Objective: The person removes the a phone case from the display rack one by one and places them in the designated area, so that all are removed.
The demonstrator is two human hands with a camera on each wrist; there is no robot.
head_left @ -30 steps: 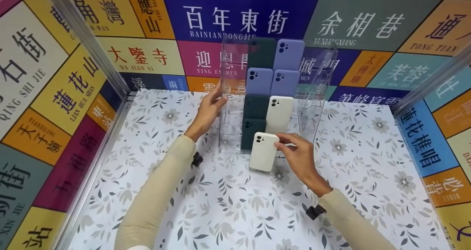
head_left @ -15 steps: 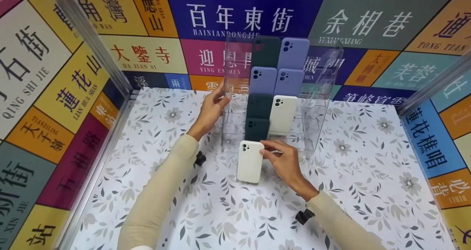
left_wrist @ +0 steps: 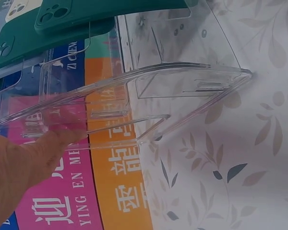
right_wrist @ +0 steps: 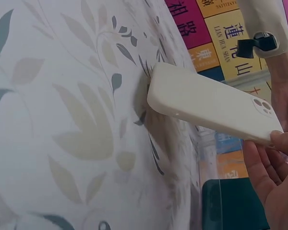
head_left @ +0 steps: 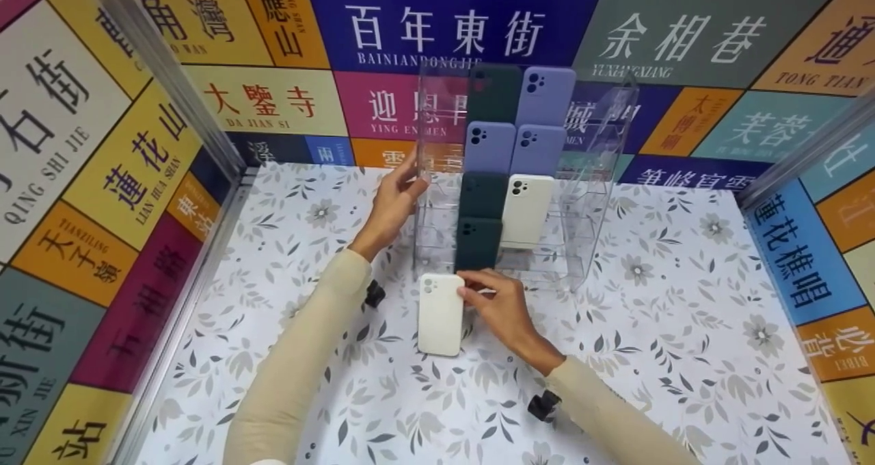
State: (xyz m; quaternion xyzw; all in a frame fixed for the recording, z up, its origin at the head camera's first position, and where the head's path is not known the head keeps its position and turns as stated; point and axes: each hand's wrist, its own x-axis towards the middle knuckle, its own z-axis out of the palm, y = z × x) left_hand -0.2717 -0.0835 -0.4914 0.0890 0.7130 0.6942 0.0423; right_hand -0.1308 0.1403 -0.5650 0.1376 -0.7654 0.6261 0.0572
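My right hand (head_left: 497, 308) pinches a white phone case (head_left: 439, 318) by its upper right edge, between thumb and fingers. The case is tilted just in front of the clear acrylic display stand (head_left: 577, 270), its camera cut-outs at the top. In the right wrist view the white case (right_wrist: 206, 103) slants over the patterned surface, its lower end close to it. My left hand (head_left: 393, 202) grips the left side panel of the stand, thumb in front. The stand's tiers hold dark green cases (head_left: 478, 243), purple cases (head_left: 543, 96) and another white case (head_left: 528, 212).
The stand rises on a table (head_left: 649, 355) covered in white leaf-and-flower print. Colourful sign-patterned walls (head_left: 458, 20) close off the back and both sides. Black wrist cameras (head_left: 545, 406) sit at both sleeves.
My right hand has carried the white phone case left and toward me, away from the stand's lowest tier. My left hand stays on the stand's side.
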